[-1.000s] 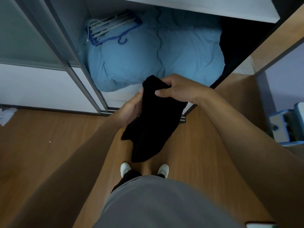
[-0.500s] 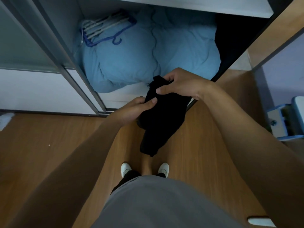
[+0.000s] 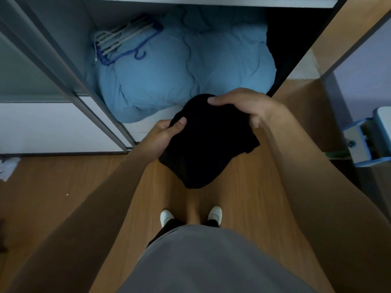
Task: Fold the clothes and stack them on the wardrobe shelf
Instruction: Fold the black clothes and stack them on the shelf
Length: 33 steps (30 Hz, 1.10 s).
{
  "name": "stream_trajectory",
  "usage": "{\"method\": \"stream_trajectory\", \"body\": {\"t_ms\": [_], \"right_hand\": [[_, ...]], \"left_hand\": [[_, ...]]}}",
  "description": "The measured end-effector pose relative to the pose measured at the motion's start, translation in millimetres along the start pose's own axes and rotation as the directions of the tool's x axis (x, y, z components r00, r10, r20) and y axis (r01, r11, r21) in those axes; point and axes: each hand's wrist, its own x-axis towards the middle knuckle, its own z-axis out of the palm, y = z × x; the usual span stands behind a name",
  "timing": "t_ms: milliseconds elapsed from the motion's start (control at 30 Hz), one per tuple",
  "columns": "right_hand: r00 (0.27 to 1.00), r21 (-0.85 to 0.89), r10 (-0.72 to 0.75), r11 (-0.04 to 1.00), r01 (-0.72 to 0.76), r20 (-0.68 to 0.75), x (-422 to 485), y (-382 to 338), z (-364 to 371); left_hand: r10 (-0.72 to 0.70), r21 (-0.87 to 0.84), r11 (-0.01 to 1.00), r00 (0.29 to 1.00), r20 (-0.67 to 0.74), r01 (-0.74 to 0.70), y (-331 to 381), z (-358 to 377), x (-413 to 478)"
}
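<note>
— Where is the black garment (image 3: 207, 144) right now?

— In front of the wardrobe (image 3: 63, 66), just outside its open side, held up in the air over the floor (image 3: 53, 176).

— Are both hands on it?

— Both. The left hand (image 3: 164, 134) grips the garment's left edge, with the thumb pressed on top and the other fingers hidden underneath. The right hand (image 3: 243, 104) is curled over the edge nearest the wardrobe, fingertips bent down onto the cloth. Neither hand is spread wide, and each is closed round the fabric.

— Is it folded?

— It's bunched into a thick dark lump, and the end farthest from the wardrobe droops to a rounded point. It's so dark that I can't make out any folds, or what sort of garment it is.

— What's inside the wardrobe?

— A puffy blue duvet (image 3: 169, 81) fills the bottom of the open part. A bundle of hangers (image 3: 127, 41), pale ones with a blue one, lies on the duvet towards the wardrobe's back left corner. A pale shelf board (image 3: 211, 0) runs across above all that.

— And the person?

— Standing close in front of the wardrobe, facing it, in white shoes (image 3: 167, 216) and a grey top (image 3: 211, 261).
</note>
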Motion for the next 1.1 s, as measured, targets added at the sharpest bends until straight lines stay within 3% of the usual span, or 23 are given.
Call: {"method": "stream_trajectory", "body": {"t_ms": [100,200,367,467,533,633,767,867,967,1100], "right_hand": [[0.984,0.495,-0.178,0.857,0.147,0.016,-4.5,11.3,-1.9],[0.977,0.694,-0.212,0.702,0.161,-0.013,-2.2,31.6,3.6],[0.984,0.557,-0.088,0.830,-0.014,0.157,-1.1,80.3,17.4],[0.993,0.373,-0.071,0.927,0.029,0.099,-3.2,81.3,26.5],[0.996,0.363,-0.083,0.929,0.067,0.026,-1.6,68.9,25.8],[0.996,0.544,-0.061,0.835,0.085,-0.062,1.4,48.5,16.3],[0.985,0.684,-0.153,0.710,0.166,-0.080,-1.5,51.8,8.3],[0.982,0.606,-0.186,0.778,0.164,-0.027,-1.3,80.6,20.3],[0.953,0.447,-0.302,0.856,0.259,0.027,2.6,96.4,42.5],[0.944,0.252,-0.314,0.910,0.329,-0.101,2.4,88.5,56.0]], "left_hand": [[-0.035,-0.074,0.997,0.999,0.027,0.037,-0.7,2.3,-3.3],[-0.053,-0.207,0.977,0.999,0.003,0.052,5.8,9.2,-5.7],[-0.119,-0.345,0.936,0.983,-0.140,0.064,22.8,10.8,-4.2],[-0.149,-0.365,0.928,0.973,-0.177,0.076,25.5,2.9,-2.3],[-0.170,-0.309,0.945,0.968,-0.182,0.108,24.9,-2.8,-2.4],[-0.197,-0.235,0.958,0.972,-0.127,0.163,22.5,-9.2,-4.6],[-0.213,-0.406,0.894,0.977,-0.010,0.191,30.5,-3.4,-9.0],[-0.243,-0.488,0.845,0.970,0.014,0.218,44.5,4.8,-8.5],[-0.291,-0.494,0.829,0.956,0.019,0.262,57.6,7.4,-7.2],[-0.325,-0.448,0.840,0.945,0.037,0.306,59.8,0.0,-11.3]]}}
